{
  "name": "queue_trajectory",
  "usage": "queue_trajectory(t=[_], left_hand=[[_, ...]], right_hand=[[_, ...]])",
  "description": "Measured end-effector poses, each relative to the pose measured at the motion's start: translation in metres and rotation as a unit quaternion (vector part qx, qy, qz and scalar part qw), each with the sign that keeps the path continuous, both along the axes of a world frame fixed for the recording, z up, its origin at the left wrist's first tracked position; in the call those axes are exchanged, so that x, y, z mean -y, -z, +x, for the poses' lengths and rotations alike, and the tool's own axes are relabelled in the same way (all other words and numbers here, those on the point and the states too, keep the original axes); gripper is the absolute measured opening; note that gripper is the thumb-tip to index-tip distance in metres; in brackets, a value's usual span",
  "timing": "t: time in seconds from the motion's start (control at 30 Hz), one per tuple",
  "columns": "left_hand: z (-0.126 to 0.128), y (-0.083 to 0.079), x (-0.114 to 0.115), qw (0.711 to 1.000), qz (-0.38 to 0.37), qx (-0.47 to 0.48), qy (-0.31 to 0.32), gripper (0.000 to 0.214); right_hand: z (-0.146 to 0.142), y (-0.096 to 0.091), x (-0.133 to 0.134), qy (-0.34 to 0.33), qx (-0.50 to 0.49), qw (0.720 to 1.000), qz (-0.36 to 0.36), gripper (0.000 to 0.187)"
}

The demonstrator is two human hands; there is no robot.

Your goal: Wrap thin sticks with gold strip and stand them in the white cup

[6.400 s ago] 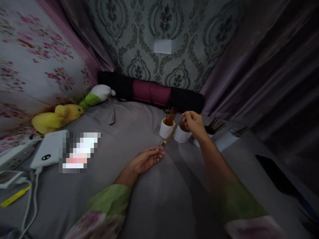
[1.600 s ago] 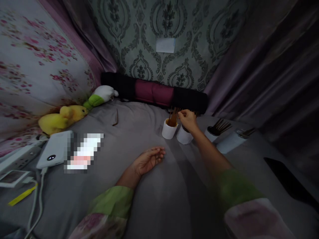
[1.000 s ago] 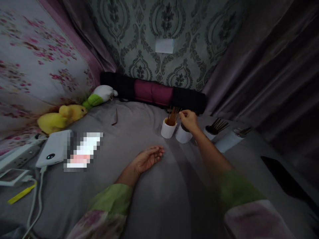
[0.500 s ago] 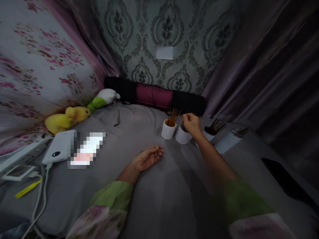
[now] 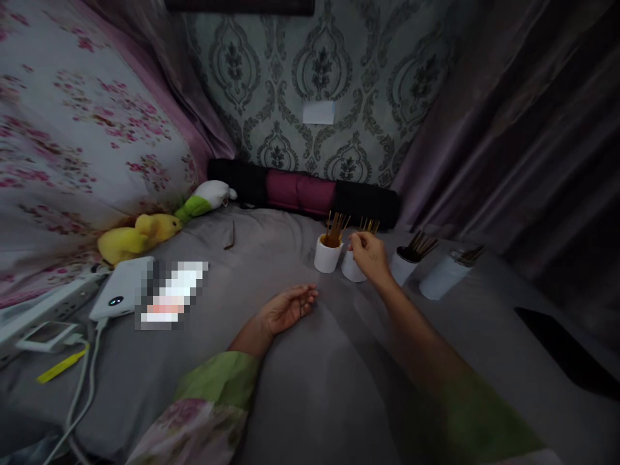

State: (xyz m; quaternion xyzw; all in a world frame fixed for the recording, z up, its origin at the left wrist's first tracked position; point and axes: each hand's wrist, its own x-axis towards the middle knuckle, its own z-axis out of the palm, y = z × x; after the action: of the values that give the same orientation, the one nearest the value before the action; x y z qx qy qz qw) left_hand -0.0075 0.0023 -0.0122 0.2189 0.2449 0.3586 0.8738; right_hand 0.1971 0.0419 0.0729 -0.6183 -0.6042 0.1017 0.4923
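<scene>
My right hand (image 5: 371, 255) is pinched in front of the second white cup (image 5: 352, 269), partly covering it. Whether anything thin is between those fingertips is too small and dark to make out. Thin golden-brown sticks (image 5: 369, 225) rise behind the hand from that cup. To its left, another white cup (image 5: 327, 258) holds an upright bunch of thin sticks (image 5: 336, 231). My left hand (image 5: 289, 309) rests on the grey sheet (image 5: 320, 381), palm turned up, fingers loosely curled and apart, holding nothing.
Right of my right hand stand a white cup (image 5: 401, 268) with dark sticks and a taller pale container (image 5: 438, 279). A dark flat object (image 5: 564, 349) lies farther right. At left are a power bank (image 5: 121, 290), a power strip (image 5: 53, 310), cables and plush toys (image 5: 138, 237).
My right hand has moved slightly down and toward me from the second cup's mouth, uncovering sticks behind it. My left hand stays put. The camera view has shifted a little.
</scene>
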Motion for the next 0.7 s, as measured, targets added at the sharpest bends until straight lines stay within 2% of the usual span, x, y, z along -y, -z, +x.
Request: queue_trajectory(t=[0.2,0.37,0.7], left_hand=[[0.0,0.001,-0.001,1.0,0.007,0.003,0.001,0.016],[-0.001,0.0,0.0,1.0,0.005,0.007,0.0,0.016],[0.0,0.0,-0.002,1.0,-0.004,0.007,-0.01,0.016]], right_hand=[[-0.009,0.013,0.007,-0.018,-0.008,1.0,-0.003,0.03],[-0.019,0.022,0.017,-0.03,-0.005,0.999,-0.036,0.029],[-0.031,0.05,0.027,-0.034,0.009,0.997,-0.064,0.029]])
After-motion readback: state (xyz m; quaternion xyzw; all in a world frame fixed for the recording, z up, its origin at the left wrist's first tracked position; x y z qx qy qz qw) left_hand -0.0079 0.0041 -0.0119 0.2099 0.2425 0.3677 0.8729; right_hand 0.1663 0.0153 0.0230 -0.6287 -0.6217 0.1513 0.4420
